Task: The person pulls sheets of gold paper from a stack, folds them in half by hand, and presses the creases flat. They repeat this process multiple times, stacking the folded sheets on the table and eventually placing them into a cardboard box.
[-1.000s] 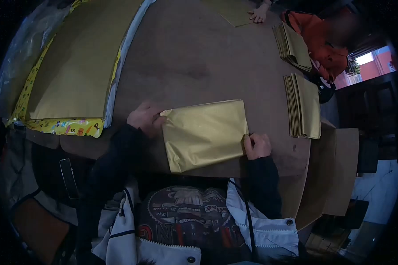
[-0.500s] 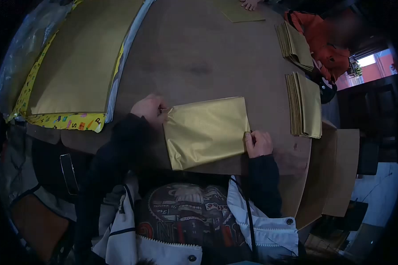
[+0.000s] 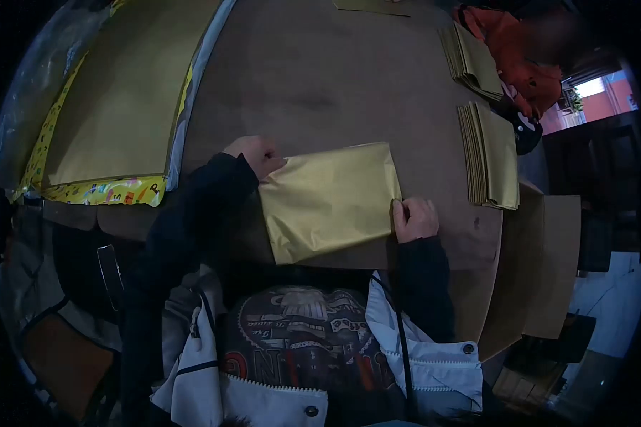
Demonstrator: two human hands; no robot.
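A folded sheet of gold paper [image 3: 331,203] lies at a slight tilt on the brown table in front of me, with creases toward its lower left corner. My left hand [image 3: 256,154] is closed at its upper left corner, fingers curled onto the paper. At the right edge, my right hand [image 3: 415,220] pinches the sheet between thumb and fingers. Two stacks of folded gold paper are to the right: the nearer stack [image 3: 491,156] close to the table's right edge, the farther stack [image 3: 473,64] beyond it.
Large flat gold sheets [image 3: 128,92] lie at the left on a yellow patterned wrapper [image 3: 100,192]. A cardboard box [image 3: 552,263] stands open beside the table at lower right. Another paper piece [image 3: 370,7] is at the far edge. A person in a red jacket [image 3: 516,60] is at far right.
My left hand has moved slightly right and up onto the paper's corner. My right hand keeps its pinch. The other person's hand at the far edge has gone from view.
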